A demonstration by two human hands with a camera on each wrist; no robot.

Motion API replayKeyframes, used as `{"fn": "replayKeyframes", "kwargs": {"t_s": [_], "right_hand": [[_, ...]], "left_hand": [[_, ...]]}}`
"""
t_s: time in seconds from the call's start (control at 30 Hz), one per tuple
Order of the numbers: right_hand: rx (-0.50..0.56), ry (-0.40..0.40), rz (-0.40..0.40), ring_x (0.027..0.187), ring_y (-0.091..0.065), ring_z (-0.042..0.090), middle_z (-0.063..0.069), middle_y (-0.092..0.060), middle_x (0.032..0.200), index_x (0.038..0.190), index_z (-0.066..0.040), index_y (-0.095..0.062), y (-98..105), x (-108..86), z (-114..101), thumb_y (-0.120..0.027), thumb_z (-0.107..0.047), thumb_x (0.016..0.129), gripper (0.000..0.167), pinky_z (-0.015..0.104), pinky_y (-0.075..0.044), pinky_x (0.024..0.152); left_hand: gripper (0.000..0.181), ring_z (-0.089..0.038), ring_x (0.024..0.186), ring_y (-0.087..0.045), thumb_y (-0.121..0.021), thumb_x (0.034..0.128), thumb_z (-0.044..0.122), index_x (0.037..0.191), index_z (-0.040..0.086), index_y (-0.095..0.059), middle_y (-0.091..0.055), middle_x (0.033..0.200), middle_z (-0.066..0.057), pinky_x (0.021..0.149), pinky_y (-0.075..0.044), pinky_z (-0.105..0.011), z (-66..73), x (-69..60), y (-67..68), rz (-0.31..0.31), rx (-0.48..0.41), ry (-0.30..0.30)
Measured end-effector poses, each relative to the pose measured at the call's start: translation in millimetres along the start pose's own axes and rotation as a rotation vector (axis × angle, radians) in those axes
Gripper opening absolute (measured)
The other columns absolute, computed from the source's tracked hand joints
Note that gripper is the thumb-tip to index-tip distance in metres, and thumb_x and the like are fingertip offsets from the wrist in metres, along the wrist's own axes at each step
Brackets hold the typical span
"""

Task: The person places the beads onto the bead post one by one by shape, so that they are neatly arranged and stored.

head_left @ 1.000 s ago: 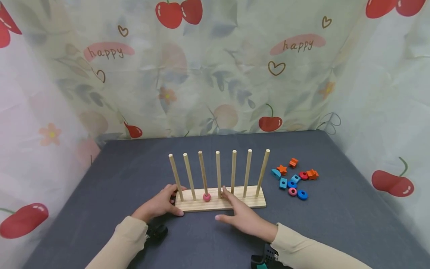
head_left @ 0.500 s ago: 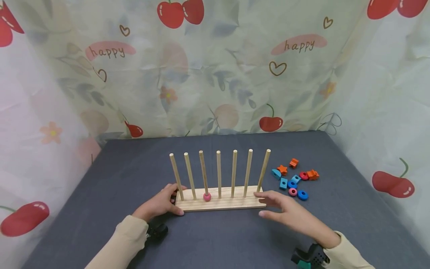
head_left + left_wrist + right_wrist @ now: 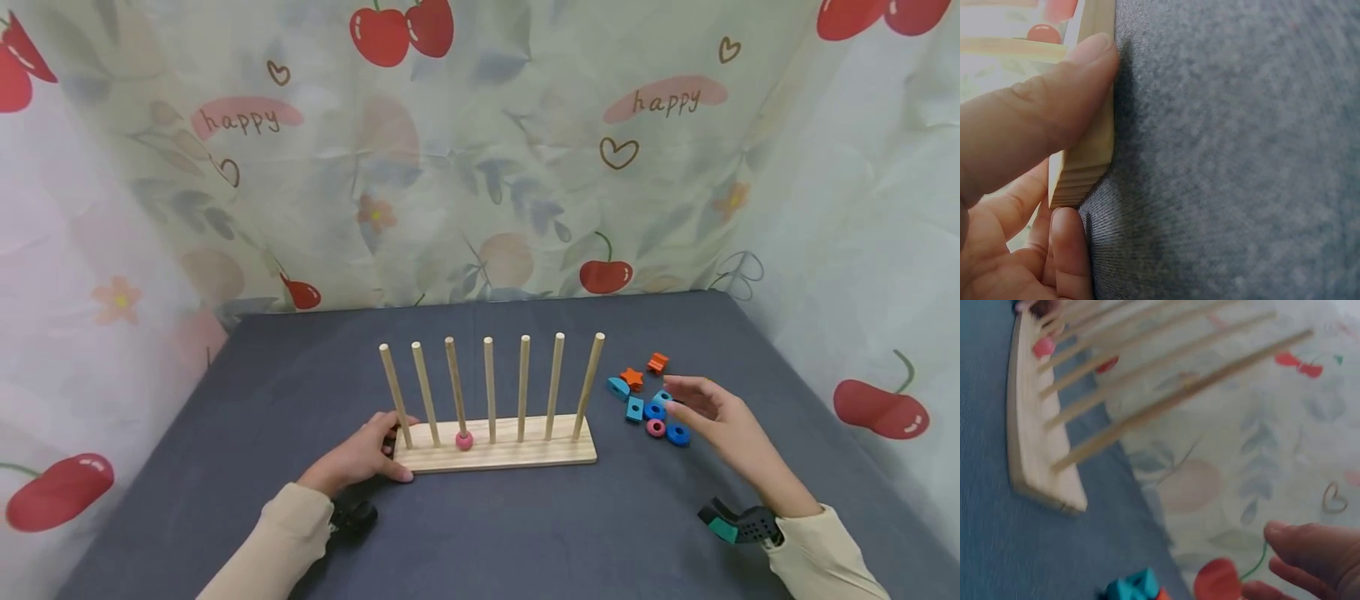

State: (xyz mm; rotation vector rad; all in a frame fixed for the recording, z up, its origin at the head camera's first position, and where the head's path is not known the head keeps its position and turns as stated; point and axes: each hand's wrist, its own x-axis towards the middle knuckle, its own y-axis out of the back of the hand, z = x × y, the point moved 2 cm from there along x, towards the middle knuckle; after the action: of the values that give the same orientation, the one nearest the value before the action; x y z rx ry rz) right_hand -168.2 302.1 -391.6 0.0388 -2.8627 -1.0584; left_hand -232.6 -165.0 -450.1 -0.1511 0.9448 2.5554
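Note:
A wooden peg stand [image 3: 510,454] with several upright pegs sits mid-table in the head view. One pink bead [image 3: 464,441] is at the foot of its third peg from the left. My left hand [image 3: 363,450] grips the stand's left end, thumb on the front edge and fingers behind, as the left wrist view also shows. My right hand [image 3: 720,421] hovers over the loose pieces at the right, fingers bent but apart, holding nothing visible. Beneath and beside it lie blue rings [image 3: 678,434], a pink ring [image 3: 656,427] and a light-blue block [image 3: 634,409]. It hides some pieces.
An orange star [image 3: 632,379], another orange piece [image 3: 657,362] and a light-blue half-round piece [image 3: 618,387] lie between the stand and my right hand. The dark grey tabletop [image 3: 480,533] is bounded by a printed curtain [image 3: 465,167] behind and at both sides.
My right hand has moved from the middle of the stand, past its right end, to above the loose pieces. The left hand keeps its grip, and the pink bead stays on its peg.

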Motion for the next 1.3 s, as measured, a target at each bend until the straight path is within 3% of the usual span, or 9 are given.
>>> {"fn": "replayKeyframes", "kwargs": {"t_s": [0.17,0.23,0.43,0.7,1.13,1.3], "right_hand": [[-0.017,-0.03,-0.013,0.124,-0.051,0.04,0.021,-0.051,0.138,0.139,-0.006,-0.047,-2,11.4,26,-0.058,-0.038,0.096,0.054,0.057,-0.041,0.097],[-0.031,-0.04,-0.025,0.124,-0.05,0.042,0.022,-0.051,0.137,0.136,-0.005,-0.049,-4,15.0,34,-0.061,-0.038,0.095,0.054,0.06,-0.039,0.097],[-0.077,-0.065,-0.036,0.123,-0.052,0.042,0.022,-0.055,0.132,0.128,-0.006,-0.056,-9,19.5,51,-0.068,-0.043,0.088,0.055,0.059,-0.042,0.095],[-0.111,-0.064,-0.053,0.116,-0.055,0.036,0.019,-0.061,0.125,0.122,-0.005,-0.06,-17,26.1,59,-0.072,-0.046,0.084,0.058,0.055,-0.042,0.096],[-0.217,0.021,-0.054,0.095,-0.057,0.019,0.005,-0.067,0.107,0.107,-0.017,-0.068,-23,29.6,62,-0.079,-0.034,0.08,0.034,0.039,-0.044,0.081],[-0.239,0.036,-0.054,0.094,-0.057,0.019,0.003,-0.067,0.104,0.104,-0.017,-0.069,-25,29.5,62,-0.079,-0.032,0.081,0.03,0.039,-0.044,0.081]], "left_hand": [[0.071,-0.026,0.104,-0.043,-0.088,0.0671,0.011,0.13,0.01,-0.054,-0.045,0.118,-0.013,0.089,-0.04,-0.042,0.3,-0.9,-0.4,-0.002,-0.01,-0.006],[0.072,-0.027,0.105,-0.043,-0.088,0.0672,0.011,0.13,0.009,-0.053,-0.045,0.118,-0.014,0.088,-0.04,-0.042,0.7,-1.6,0.0,-0.005,-0.01,-0.015],[0.072,-0.026,0.104,-0.043,-0.089,0.0665,0.011,0.13,0.01,-0.054,-0.046,0.117,-0.013,0.088,-0.04,-0.041,0.8,-2.0,-1.1,-0.006,-0.009,-0.006],[0.071,-0.025,0.105,-0.043,-0.089,0.0661,0.012,0.129,0.012,-0.055,-0.046,0.118,-0.011,0.09,-0.04,-0.042,-0.1,-0.7,-0.7,0.003,-0.002,0.023],[0.072,-0.025,0.105,-0.044,-0.089,0.0658,0.013,0.129,0.013,-0.055,-0.046,0.118,-0.011,0.09,-0.04,-0.044,0.0,-0.3,-0.2,0.001,0.004,0.029],[0.071,-0.025,0.105,-0.044,-0.089,0.0663,0.013,0.129,0.013,-0.055,-0.046,0.118,-0.011,0.091,-0.04,-0.044,-0.4,-0.3,0.0,-0.003,-0.002,0.03]]}}
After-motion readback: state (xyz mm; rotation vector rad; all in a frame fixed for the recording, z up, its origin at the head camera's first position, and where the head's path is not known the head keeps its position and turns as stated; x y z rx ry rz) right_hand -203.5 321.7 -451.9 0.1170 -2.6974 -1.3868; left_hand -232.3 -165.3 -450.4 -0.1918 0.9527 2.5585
